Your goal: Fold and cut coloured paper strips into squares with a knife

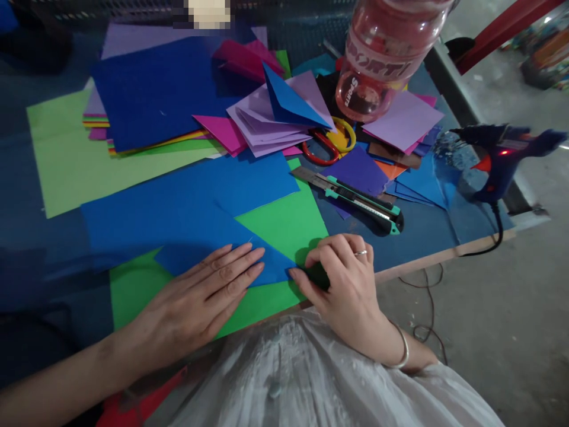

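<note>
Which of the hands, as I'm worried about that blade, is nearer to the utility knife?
Right. The right hand is just below the utility knife in the picture; the left hand lies farther off, on the blue paper.

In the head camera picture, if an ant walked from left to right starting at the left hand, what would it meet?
Left hand, lying flat on the blue paper → right hand, by that paper's pointed corner → thin wire on the floor → glue gun with a small red light.
</note>
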`<state>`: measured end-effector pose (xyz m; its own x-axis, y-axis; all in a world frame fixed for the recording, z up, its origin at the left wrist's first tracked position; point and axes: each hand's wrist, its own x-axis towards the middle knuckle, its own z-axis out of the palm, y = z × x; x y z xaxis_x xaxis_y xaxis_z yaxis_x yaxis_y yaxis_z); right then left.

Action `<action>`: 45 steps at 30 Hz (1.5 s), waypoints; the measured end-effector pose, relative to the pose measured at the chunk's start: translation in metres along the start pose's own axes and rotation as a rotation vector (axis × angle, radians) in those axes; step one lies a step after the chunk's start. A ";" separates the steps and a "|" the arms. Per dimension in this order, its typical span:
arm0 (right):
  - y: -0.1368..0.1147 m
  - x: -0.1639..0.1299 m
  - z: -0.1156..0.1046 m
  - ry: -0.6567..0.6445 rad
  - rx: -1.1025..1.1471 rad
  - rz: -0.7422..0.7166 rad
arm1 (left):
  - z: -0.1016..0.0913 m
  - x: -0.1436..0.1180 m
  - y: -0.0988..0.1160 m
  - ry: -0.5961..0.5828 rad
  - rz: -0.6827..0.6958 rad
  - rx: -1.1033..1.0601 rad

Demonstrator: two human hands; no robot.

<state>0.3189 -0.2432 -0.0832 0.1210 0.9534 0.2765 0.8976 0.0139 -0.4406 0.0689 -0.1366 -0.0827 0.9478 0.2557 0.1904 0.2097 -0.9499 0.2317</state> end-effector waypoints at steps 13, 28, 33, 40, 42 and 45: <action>0.004 -0.006 -0.003 -0.022 -0.002 0.000 | 0.002 -0.004 -0.002 -0.032 -0.042 -0.040; -0.001 -0.001 -0.001 0.009 -0.018 -0.005 | 0.003 -0.004 -0.002 -0.028 -0.034 -0.047; -0.002 -0.001 0.000 0.018 -0.063 -0.014 | 0.001 -0.002 0.001 -0.010 -0.025 -0.033; -0.003 -0.001 0.000 -0.004 -0.133 -0.029 | 0.000 -0.001 0.002 -0.010 -0.047 -0.025; -0.003 0.000 0.000 -0.020 -0.143 -0.027 | 0.001 -0.002 0.001 -0.013 -0.041 -0.030; -0.002 -0.001 0.000 -0.008 -0.136 -0.016 | 0.003 -0.002 0.000 -0.002 -0.023 -0.031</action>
<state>0.3170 -0.2439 -0.0821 0.1027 0.9559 0.2753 0.9486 -0.0109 -0.3162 0.0675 -0.1376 -0.0858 0.9435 0.2765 0.1825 0.2236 -0.9379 0.2651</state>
